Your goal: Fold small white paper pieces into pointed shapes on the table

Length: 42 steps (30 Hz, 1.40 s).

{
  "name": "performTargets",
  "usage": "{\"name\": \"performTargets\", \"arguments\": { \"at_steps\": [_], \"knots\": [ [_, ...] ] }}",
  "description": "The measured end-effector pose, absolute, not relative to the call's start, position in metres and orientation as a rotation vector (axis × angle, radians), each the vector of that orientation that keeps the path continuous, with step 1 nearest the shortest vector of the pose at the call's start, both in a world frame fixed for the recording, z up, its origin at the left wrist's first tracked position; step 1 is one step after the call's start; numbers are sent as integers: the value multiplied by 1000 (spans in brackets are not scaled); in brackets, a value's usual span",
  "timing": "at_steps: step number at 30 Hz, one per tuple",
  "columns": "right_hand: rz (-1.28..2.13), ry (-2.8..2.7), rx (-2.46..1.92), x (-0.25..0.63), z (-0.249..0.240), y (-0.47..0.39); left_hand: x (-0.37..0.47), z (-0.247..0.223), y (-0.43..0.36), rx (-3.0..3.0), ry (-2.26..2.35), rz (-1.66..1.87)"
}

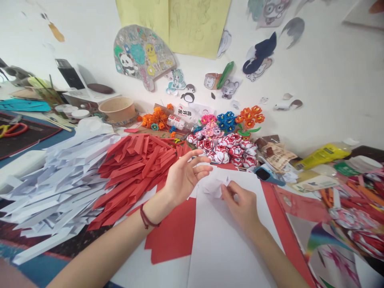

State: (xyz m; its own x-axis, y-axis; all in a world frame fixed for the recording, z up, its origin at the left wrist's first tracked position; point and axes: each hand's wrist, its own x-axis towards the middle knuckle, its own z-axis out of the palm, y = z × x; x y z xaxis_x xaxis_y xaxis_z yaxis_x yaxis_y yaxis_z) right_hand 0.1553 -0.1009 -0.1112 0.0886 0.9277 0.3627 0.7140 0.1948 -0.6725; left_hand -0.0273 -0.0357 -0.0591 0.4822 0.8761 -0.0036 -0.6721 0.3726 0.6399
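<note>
My right hand (242, 203) pinches a small folded white paper piece (214, 185) between thumb and fingers, above a large white sheet (223, 244). Just left of it, my left hand (187, 172) is raised with its fingers apart and nothing in it. A dark red cord bracelet (147, 218) circles the left wrist. Beneath the left forearm lie red paper sheets (174, 236). Behind the hands sits a cluster of red-and-white folded paper flowers (231, 148). How the held piece is folded is hard to make out.
Left of my hands spread heaps of folded red strips (138, 168) and white strips (69, 180). Wire flowers (226, 122), a round bowl (117, 110) and a plastic bottle (186, 123) line the wall. At right are a blue-cased phone (265, 174) and a yellow packet (324, 156).
</note>
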Motion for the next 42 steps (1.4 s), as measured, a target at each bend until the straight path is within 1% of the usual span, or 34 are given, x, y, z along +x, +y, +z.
{"name": "performTargets", "arguments": {
  "at_steps": [2,7,11,16,18,22,25,30,34,39,42],
  "knots": [
    [434,-1530,-1568,157,-110,-100,-24,-64,-35,865,499,1013],
    [737,-1200,-1370,164,-110,-93,-15,-84,-38,1766,886,920],
    [810,-1099,-1301,165,-111,-90,-11,-95,-43,2111,921,780],
    [941,-1138,-1313,162,-110,-91,-11,-96,-43,2244,972,780],
    [935,-1185,-1322,162,-111,-91,-14,-94,-40,2294,998,767],
    [795,-1205,-1333,166,-111,-89,-21,-91,-31,2379,1048,658],
    [702,-1260,-1433,171,-113,-86,-26,-93,-24,2444,1080,582],
    [574,-1448,-1600,177,-121,-84,-27,-101,-19,2572,1067,526],
    [504,-1602,-1627,178,-124,-83,-26,-104,-18,2646,1056,511],
    [446,-1653,-1616,178,-125,-82,-24,-108,-19,2559,1013,578],
    [445,-1646,-1614,177,-124,-82,-20,-105,-20,2232,980,808]
  ]
}}
